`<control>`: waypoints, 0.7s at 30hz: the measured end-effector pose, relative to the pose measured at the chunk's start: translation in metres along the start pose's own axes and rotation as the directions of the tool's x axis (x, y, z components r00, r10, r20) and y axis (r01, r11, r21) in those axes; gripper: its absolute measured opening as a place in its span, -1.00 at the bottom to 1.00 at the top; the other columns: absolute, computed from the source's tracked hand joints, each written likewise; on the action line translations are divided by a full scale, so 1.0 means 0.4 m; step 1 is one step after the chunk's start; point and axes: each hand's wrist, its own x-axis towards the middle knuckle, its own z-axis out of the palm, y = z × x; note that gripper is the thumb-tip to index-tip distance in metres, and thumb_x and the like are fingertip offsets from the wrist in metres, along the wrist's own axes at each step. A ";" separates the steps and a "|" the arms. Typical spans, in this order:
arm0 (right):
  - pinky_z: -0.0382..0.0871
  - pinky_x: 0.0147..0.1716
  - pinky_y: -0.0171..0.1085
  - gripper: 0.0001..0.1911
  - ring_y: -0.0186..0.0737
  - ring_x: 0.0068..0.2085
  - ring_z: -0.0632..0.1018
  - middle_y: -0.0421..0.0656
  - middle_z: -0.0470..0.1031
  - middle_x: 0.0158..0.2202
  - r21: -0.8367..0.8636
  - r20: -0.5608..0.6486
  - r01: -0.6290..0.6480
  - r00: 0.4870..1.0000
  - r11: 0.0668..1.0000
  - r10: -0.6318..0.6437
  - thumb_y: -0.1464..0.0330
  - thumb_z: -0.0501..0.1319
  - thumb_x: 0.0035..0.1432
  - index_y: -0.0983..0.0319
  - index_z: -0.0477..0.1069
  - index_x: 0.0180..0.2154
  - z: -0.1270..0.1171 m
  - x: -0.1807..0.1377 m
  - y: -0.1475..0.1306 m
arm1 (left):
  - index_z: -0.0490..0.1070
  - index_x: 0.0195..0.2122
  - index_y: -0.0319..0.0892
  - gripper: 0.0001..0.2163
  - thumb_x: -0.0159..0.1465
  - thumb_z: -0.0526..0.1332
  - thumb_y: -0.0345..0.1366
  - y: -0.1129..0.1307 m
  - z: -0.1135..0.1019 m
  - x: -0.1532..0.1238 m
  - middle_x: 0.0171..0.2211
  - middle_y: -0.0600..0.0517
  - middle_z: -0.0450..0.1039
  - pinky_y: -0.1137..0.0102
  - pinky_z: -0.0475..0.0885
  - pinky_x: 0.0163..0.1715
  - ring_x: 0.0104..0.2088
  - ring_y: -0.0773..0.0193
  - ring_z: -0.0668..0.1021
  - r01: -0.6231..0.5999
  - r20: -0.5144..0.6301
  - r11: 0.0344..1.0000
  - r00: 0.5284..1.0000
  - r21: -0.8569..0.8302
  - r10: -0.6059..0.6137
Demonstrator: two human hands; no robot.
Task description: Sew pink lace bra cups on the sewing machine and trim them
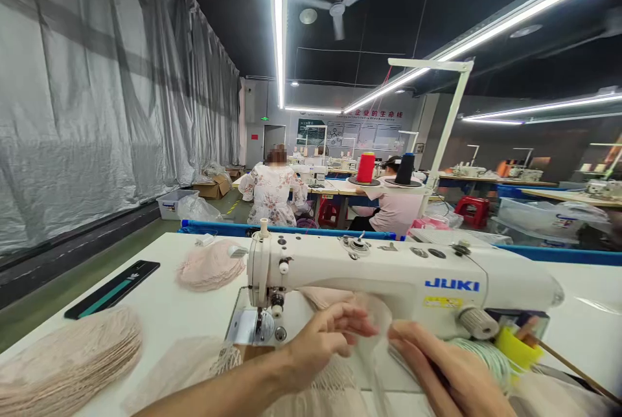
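Observation:
A white JUKI sewing machine (340, 268) stands across the table before me. Its needle and presser foot (262, 323) are left of my hands. Under the machine arm, my left hand (335, 336) has its fingers stretched out and somewhat blurred, beside a sheer pale fabric piece (374, 365). My right hand (442, 362) is closed, its thumb and fingers pinching the edge of that fabric. The sheer piece hangs between both hands. More beige lace fabric (335, 384) lies below my left forearm.
Stacks of beige lace pieces (72, 359) and a smaller pile (211, 265) lie left, near a black-and-green ruler (114, 289). Mint cord (486, 355) and a yellow holder (518, 346) sit right. Red (365, 168) and black thread cones (405, 169) stand behind. Two people sit farther back.

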 end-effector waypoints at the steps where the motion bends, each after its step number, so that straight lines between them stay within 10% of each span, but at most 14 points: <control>1: 0.42 -0.49 -0.44 -0.75 -0.28 -0.45 0.62 -0.23 0.61 -0.41 0.026 0.018 0.013 1.000 1.000 -0.014 0.34 -0.04 0.36 0.08 0.40 -0.19 -0.012 0.015 -0.029 | 0.11 0.24 -0.17 -0.39 0.12 0.13 -0.30 0.028 0.008 -0.022 0.13 -0.14 0.31 0.14 0.22 0.11 0.15 0.04 0.35 -0.003 0.053 0.990 0.999 -0.143 0.010; 4: 0.40 -0.42 -0.47 -0.77 -0.34 -0.43 0.59 -0.28 0.57 -0.42 0.121 0.158 -0.031 0.987 0.992 0.011 0.33 -0.01 0.35 0.08 0.41 -0.23 -0.037 0.050 -0.114 | -0.23 0.36 -0.10 0.08 -0.09 0.45 -0.23 0.103 0.012 -0.086 0.23 -0.18 0.16 0.07 0.07 0.19 0.25 -0.03 0.20 0.015 0.190 0.947 0.980 -0.320 0.049; 8: 0.36 -0.43 -0.45 -0.73 -0.33 -0.45 0.52 -0.29 0.50 -0.47 0.244 0.329 -0.070 0.944 0.967 -0.014 0.25 0.04 0.31 0.10 0.43 -0.39 -0.043 0.082 -0.220 | -0.35 0.37 -0.07 0.36 -0.34 0.58 -0.15 0.161 -0.015 -0.169 0.26 -0.18 0.07 0.10 0.02 0.23 0.27 -0.05 0.14 -0.026 0.131 0.999 0.991 -0.040 0.031; 13: 0.13 -0.51 -0.38 -0.72 -0.34 -0.51 0.31 -0.32 0.28 -0.56 0.288 0.445 -0.223 0.892 0.931 0.076 0.19 0.01 0.30 0.16 0.35 -0.37 0.031 0.092 -0.291 | 0.54 -0.18 -0.24 -0.46 -0.09 0.43 0.06 0.181 -0.026 -0.325 -0.42 0.04 0.44 0.38 0.38 -0.26 -0.39 0.28 0.46 0.205 0.111 0.973 0.975 -0.107 -0.193; 18: -0.15 -0.59 -0.33 -0.71 -0.38 -0.53 0.08 -0.38 0.00 -0.62 0.319 0.806 -0.429 0.591 0.845 -0.004 0.17 0.26 0.06 0.20 0.29 -0.54 0.153 0.041 -0.316 | 0.48 -0.49 -0.26 -0.54 -0.14 0.44 0.09 0.155 -0.045 -0.497 -0.54 0.11 0.38 0.52 0.27 -0.45 -0.52 0.45 0.36 0.332 -0.009 0.909 0.938 -0.252 -0.346; 21: -0.13 -0.58 -0.32 -0.60 -0.39 -0.53 0.08 -0.36 -0.02 -0.62 0.360 0.835 -0.435 0.545 0.825 -0.077 0.22 0.25 0.08 0.21 0.13 -0.63 0.211 0.018 -0.335 | 0.49 -0.48 -0.24 -0.51 -0.19 0.45 0.12 0.131 -0.064 -0.573 -0.59 0.13 0.35 0.54 0.20 -0.58 -0.59 0.46 0.33 0.448 0.004 0.863 0.888 -0.233 -0.460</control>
